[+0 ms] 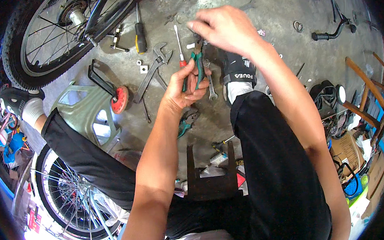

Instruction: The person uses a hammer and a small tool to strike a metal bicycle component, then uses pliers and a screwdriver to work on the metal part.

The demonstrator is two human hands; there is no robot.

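My left hand (185, 86) is closed round the green handles of a pair of pliers (198, 60), whose dark jaws point away from me. Right beside those jaws is my right hand (226, 27), seen from its back, with thumb and fingers drawn together. Whatever it may pinch is hidden by the hand. On the floor left of the pliers lies a screwdriver with a red handle (182, 61). A combination wrench (212, 85) lies just right of my left hand. Below that hand is a second pair of green-handled pliers (188, 121).
A large adjustable wrench (151, 72) and a yellow-black screwdriver (140, 39) lie at left. A bicycle wheel (15, 73) fills the upper left, above a green plastic frame (79, 102). At far right are a crank-like black part (336, 27) and a cardboard box (347, 151).
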